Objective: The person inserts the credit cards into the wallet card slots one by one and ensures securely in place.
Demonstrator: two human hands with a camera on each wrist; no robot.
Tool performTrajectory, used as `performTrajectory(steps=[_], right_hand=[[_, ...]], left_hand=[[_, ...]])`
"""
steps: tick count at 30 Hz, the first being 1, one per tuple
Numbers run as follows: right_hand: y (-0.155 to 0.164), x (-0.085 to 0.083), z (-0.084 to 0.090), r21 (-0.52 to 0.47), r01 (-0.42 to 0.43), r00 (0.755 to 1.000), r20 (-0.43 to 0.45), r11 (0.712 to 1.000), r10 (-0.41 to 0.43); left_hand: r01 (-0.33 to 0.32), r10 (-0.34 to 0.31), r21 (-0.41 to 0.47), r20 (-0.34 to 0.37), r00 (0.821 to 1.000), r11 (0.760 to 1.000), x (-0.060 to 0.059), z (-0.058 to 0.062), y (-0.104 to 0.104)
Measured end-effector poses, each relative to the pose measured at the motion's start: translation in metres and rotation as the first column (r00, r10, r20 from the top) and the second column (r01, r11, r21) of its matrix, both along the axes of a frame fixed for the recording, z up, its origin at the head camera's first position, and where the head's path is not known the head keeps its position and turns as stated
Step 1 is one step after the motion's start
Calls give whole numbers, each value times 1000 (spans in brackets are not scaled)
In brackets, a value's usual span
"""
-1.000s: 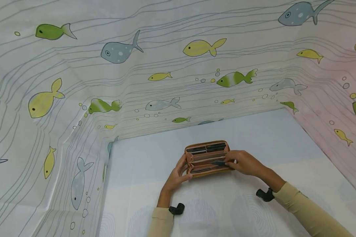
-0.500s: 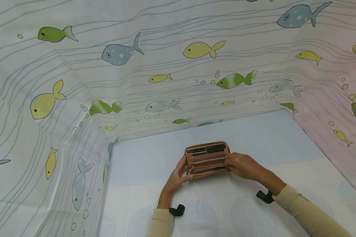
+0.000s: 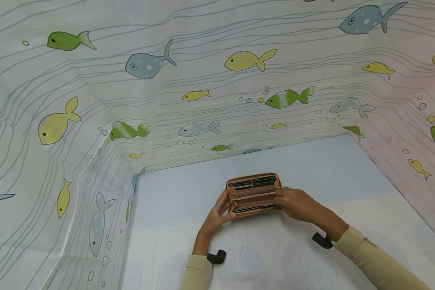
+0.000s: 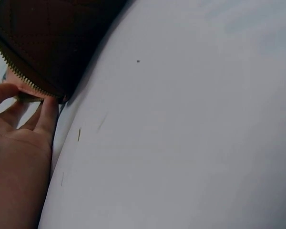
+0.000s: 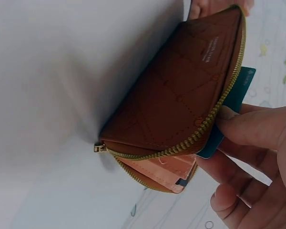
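Well, surroundings: fish-print cloth (image 3: 203, 92) hangs behind and on both sides of the pale table (image 3: 311, 169); nothing lies betw. the person and the wallet.
Wallet: 1 brown zip-around wallet (image 3: 253, 194), spread open at table centre, held slightly raised, pink lining w/ card slots facing up.
Left hand: left hand (image 3: 217, 213) pinches the wallet's left end, thumb and fingers curled on the zipper edge (image 4: 26, 86).
Right hand: right hand (image 3: 297, 203) grasps the right end; thumb presses the zipper rim, fingers curl underneath.
Card: 1 teal card (image 5: 238, 93) sticks out past the wallet edge by the right fingers.
Count: 2 hands, 1 wallet; dark cards in slots, no. unclear.
Room: open tabletop all round; cloth walls close off back, left, right.
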State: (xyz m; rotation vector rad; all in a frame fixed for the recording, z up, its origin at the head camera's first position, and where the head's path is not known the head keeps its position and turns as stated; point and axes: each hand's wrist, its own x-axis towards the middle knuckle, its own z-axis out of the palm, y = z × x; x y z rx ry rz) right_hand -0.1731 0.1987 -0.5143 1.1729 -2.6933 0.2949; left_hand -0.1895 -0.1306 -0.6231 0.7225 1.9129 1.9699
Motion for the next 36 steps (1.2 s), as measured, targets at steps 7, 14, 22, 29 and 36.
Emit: performTrajectory(steps=[7, 14, 22, 29, 36], right_hand=[[-3, 1, 6, 77, 0, 1000, -11, 997, 1], [-4, 0, 8, 108, -29, 999, -25, 994, 32], [-3, 0, 10, 114, -48, 999, -18, 992, 51], [-3, 0, 12, 124, -45, 999, -10, 991, 47], [-5, -1, 12, 135, -35, 999, -3, 990, 36]], left_hand=[[13, -13, -4, -12, 1000, 1000, -2, 0, 1], [8, -9, -14, -9, 1000, 1000, -2, 2, 1], [-2, 3, -23, 5, 1000, 1000, -2, -1, 1], [-3, 3, -22, 16, 1000, 1000, -1, -2, 2], [3, -3, -8, -7, 1000, 1000, -1, -2, 1]])
